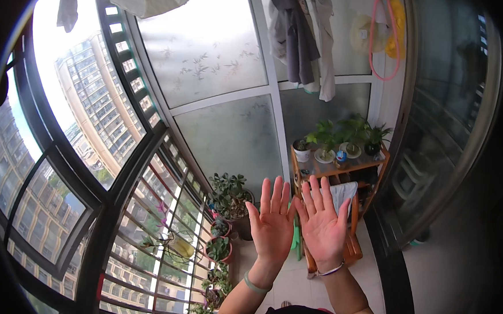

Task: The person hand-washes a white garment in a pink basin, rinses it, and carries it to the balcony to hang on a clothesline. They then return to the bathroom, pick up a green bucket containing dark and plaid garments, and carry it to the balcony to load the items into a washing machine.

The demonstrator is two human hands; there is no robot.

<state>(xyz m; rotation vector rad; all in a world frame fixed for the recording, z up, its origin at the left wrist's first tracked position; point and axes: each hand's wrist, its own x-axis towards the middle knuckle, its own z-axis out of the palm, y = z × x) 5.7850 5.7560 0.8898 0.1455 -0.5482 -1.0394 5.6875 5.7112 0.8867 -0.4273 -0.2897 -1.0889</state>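
Left hand (272, 230) and right hand (322, 233) point lengthwise away, perhaps touching.

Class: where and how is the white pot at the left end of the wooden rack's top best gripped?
Probably around the wall of the white pot, left hand approaching from left front: it stands upright at the corner of the wooden rack, that side exposed, a leafy plant close right.

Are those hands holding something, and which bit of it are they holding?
Nothing is held. The left hand and the right hand are both open and empty, with palms showing and fingers stretched out.
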